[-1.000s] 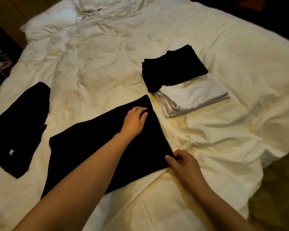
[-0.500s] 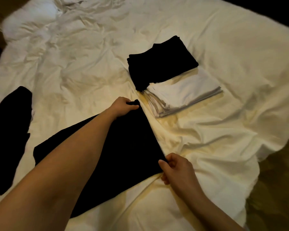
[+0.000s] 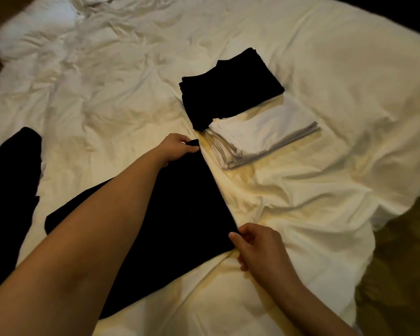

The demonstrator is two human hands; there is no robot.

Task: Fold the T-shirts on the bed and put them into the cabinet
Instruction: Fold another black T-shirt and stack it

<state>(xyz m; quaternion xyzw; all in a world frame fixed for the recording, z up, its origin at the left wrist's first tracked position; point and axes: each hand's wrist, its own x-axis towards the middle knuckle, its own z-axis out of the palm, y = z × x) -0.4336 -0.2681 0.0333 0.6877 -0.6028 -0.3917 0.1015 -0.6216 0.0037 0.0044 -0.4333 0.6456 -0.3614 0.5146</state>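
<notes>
Bedding (image 3: 301,57), white and rumpled, is lying under everything. Black shirt (image 3: 180,214), narrowed into a long strip, is stretching away from both sets of fingers toward the near left. Left hand (image 3: 174,149) is pinching the strip's far corner, fingers curled round a tuft of cloth. Right hand (image 3: 255,246) is gripping the near corner between thumb and curled fingers. Both are holding the same short edge, so the fold in hand looks like the crosswise one: this edge is probably going to be carried over toward the other end, which calls for lifting both corners evenly and landing them square.

Just beyond the left fingers, a white stack (image 3: 264,137) is sitting, several folded shirts, too thin to count exactly. Overlapping its far edge is a black stack (image 3: 228,95), count unclear. Well left of the hands, one loose black shirt (image 3: 10,190) is lying unfolded. No cabinet is showing, so stowing appears to be waiting.
</notes>
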